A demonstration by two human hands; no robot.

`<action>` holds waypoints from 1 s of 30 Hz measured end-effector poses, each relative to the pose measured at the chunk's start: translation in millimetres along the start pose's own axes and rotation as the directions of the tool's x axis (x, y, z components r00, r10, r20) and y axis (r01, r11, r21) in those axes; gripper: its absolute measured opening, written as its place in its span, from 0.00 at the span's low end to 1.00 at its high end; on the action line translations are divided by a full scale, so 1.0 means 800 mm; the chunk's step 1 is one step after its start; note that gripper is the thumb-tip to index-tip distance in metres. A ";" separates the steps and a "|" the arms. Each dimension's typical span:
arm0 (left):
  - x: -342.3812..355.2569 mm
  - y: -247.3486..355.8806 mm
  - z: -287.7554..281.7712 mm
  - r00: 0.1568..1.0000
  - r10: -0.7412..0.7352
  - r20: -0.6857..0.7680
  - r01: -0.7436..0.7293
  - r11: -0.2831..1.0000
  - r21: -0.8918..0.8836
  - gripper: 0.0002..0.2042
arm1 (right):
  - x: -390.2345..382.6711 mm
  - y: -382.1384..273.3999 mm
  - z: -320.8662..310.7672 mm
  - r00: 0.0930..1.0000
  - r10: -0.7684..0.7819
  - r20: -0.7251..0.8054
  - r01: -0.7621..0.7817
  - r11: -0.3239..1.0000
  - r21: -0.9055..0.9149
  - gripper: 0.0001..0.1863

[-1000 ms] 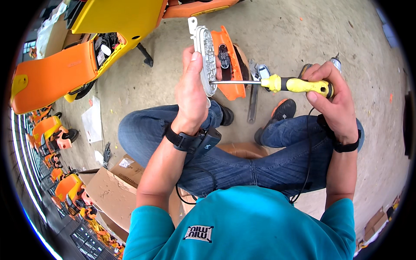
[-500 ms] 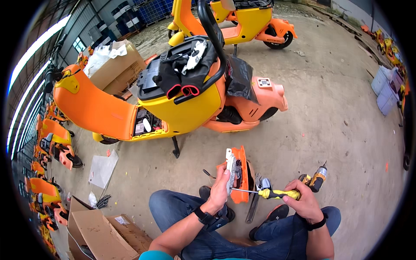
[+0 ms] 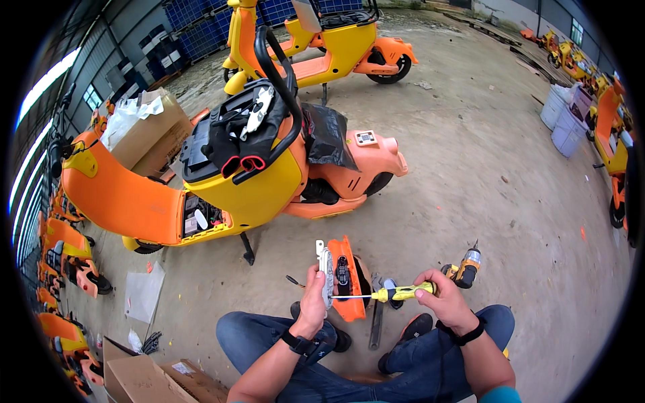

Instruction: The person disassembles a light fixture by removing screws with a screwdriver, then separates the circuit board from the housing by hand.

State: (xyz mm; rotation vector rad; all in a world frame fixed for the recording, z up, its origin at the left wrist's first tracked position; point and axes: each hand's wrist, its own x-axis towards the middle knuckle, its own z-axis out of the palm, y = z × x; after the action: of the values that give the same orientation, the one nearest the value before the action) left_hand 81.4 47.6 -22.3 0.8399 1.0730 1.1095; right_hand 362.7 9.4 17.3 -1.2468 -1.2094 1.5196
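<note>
My left hand (image 3: 312, 300) holds a white oval lamp unit (image 3: 325, 269) upright, fingers wrapped round its side. My right hand (image 3: 445, 303) grips a screwdriver (image 3: 402, 293) with a yellow and black handle; the shaft lies level, its tip at the lower part of the lamp. Just behind the lamp stands an orange plastic housing (image 3: 353, 305) with a black display (image 3: 342, 272). A cordless drill (image 3: 469, 267) is on the floor beyond my right hand. A metal bar (image 3: 375, 328) lies between my legs, near a small silvery piece (image 3: 393, 287) that I cannot make out.
An orange-yellow scooter (image 3: 262, 195), loaded with black items, stands ahead; another (image 3: 342, 54) is behind it. Rows of scooters line both sides (image 3: 67, 248). Cardboard boxes (image 3: 131, 376) are at lower left, a plastic sheet (image 3: 143, 292) nearby, pale drums (image 3: 564, 127) at right.
The view has tilted up from my lap to the scooters and hall, so my hands appear lower and smaller. Both still hold the lamp and screwdriver in much the same arrangement.
</note>
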 end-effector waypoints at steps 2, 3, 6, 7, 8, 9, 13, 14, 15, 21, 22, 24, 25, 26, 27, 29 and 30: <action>0.000 -0.002 0.002 1.000 -0.003 0.001 0.003 1.000 -0.005 0.19 | 0.000 -0.005 0.003 1.000 -0.011 0.026 0.006 0.984 0.177 0.15; 0.000 -0.002 0.001 1.000 -0.003 0.001 0.003 1.000 0.000 0.19 | 0.000 -0.008 0.006 0.999 -0.028 0.040 0.020 0.981 0.191 0.16; -0.002 0.004 0.001 1.000 -0.005 -0.014 0.005 1.000 0.018 0.18 | -0.003 -0.016 0.014 0.999 0.045 0.015 -0.045 0.998 0.034 0.15; -0.002 0.005 0.001 1.000 -0.006 -0.020 0.007 1.000 0.025 0.18 | -0.003 -0.016 0.007 0.991 0.132 0.037 -0.130 0.991 -0.044 0.15; -0.002 0.006 0.002 1.000 -0.001 -0.030 0.002 1.000 0.016 0.17 | -0.003 -0.014 0.003 0.975 0.218 0.049 -0.211 0.970 -0.118 0.16; -0.002 0.006 0.003 0.999 0.004 -0.039 -0.003 1.000 0.008 0.16 | -0.003 -0.011 0.002 0.983 0.180 0.036 -0.174 0.976 -0.131 0.19; 0.000 -0.002 0.001 0.999 0.009 -0.031 -0.010 1.000 -0.010 0.15 | -0.001 -0.011 0.004 1.000 -0.009 -0.021 0.008 1.000 -0.024 0.13; 0.000 -0.004 0.001 1.000 0.009 -0.026 -0.009 1.000 -0.004 0.16 | 0.000 -0.002 0.000 0.999 -0.040 -0.005 0.040 0.999 -0.012 0.14; 0.002 -0.007 -0.001 0.999 0.033 -0.033 -0.033 0.999 0.000 0.14 | 0.003 0.005 -0.002 0.997 -0.076 0.015 0.076 0.997 0.003 0.14; 0.003 -0.005 0.004 0.998 -0.011 -0.064 0.011 1.000 0.003 0.12 | -0.006 -0.018 -0.002 0.999 -0.010 0.031 0.017 0.971 -0.240 0.21; 0.002 -0.005 0.002 0.997 -0.014 -0.071 0.014 1.000 -0.003 0.12 | -0.007 -0.019 -0.004 0.997 0.069 0.038 -0.059 0.974 -0.218 0.21; 0.005 -0.006 -0.002 0.999 0.010 -0.048 -0.009 1.000 0.018 0.13 | -0.003 -0.018 -0.010 0.974 0.208 0.091 -0.188 0.964 -0.187 0.21; 0.006 -0.007 -0.002 0.999 0.021 -0.036 -0.020 1.000 0.024 0.13 | -0.005 -0.018 -0.010 0.981 0.171 0.092 -0.157 0.977 -0.143 0.15; 0.007 -0.007 0.003 0.999 0.015 -0.033 -0.014 1.000 0.026 0.13 | -0.006 -0.013 -0.009 0.993 0.101 0.061 -0.094 0.989 -0.112 0.14; 0.008 -0.006 0.006 0.999 0.010 -0.031 -0.009 1.000 0.027 0.12 | -0.008 -0.007 -0.008 0.999 0.032 0.029 -0.029 0.996 -0.081 0.12; 0.006 -0.004 0.001 0.999 -0.008 -0.031 0.010 0.999 0.033 0.13 | -0.007 -0.017 -0.009 0.997 0.066 0.049 -0.067 0.998 0.017 0.14; 0.006 -0.005 0.002 0.999 -0.013 -0.033 0.014 0.999 0.031 0.13 | -0.005 -0.016 -0.010 0.997 0.060 0.056 -0.062 0.998 0.028 0.15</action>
State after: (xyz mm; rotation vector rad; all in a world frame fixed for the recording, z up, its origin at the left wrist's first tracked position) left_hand 84.7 51.0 -26.2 0.8407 1.1245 1.1011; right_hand 371.3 9.4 30.6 -1.2395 -1.1890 1.6205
